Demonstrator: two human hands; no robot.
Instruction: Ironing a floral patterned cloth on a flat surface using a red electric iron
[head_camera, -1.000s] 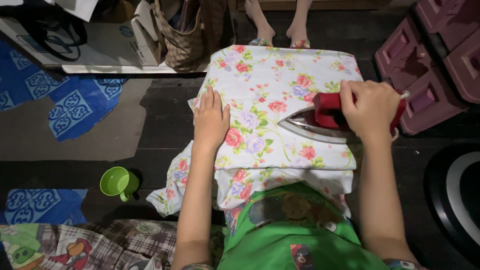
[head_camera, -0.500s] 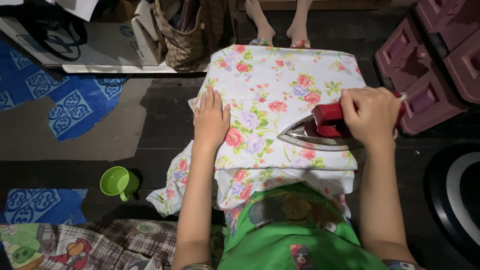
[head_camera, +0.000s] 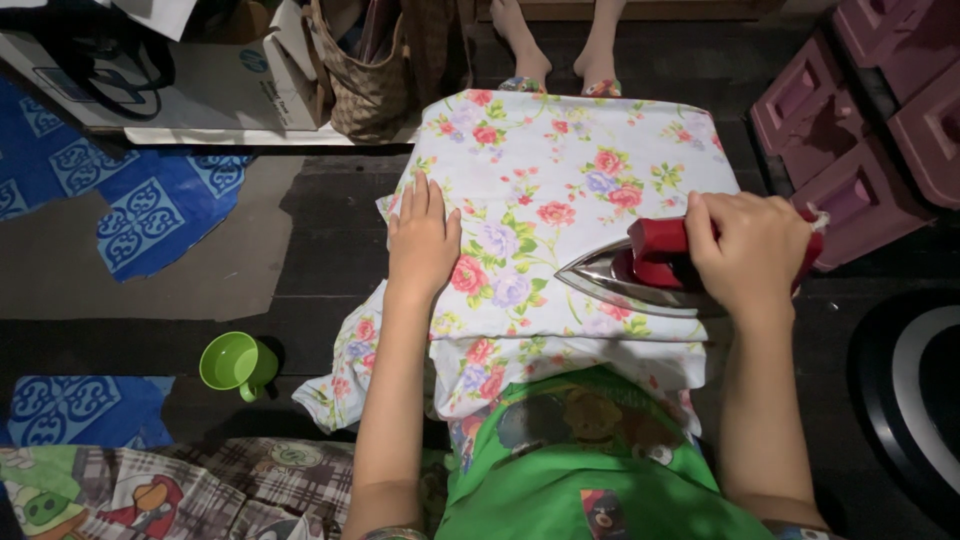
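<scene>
where the head camera looks down, the right hand (head_camera: 752, 252) is closed round the red handle of a clothes iron (head_camera: 640, 270), fingers wrapped over the top so the handle is mostly hidden. the iron's shiny metal soleplate lies flat on the floral cloth (head_camera: 560, 190), its pointed tip aimed toward the left hand, and it sits near the cloth's right, nearer edge. the left hand (head_camera: 422, 236) lies palm down on the same cloth, fingers straight and together, gripping nothing, just pressing the fabric near its left edge. the two hands are well apart, with a stretch of flowered fabric between them.

the cloth is white with pink, red and purple flowers and is folded, with a lower layer hanging out toward the person's green shirt (head_camera: 590, 470). on the dark floor to the left stands a green plastic cup (head_camera: 236, 364), apart from the cloth. beyond the far edge of the cloth are another person's bare feet (head_camera: 555, 50). a woven handbag (head_camera: 375, 70) sits at the far left corner, and maroon plastic crates (head_camera: 860, 120) stand to the right.
</scene>
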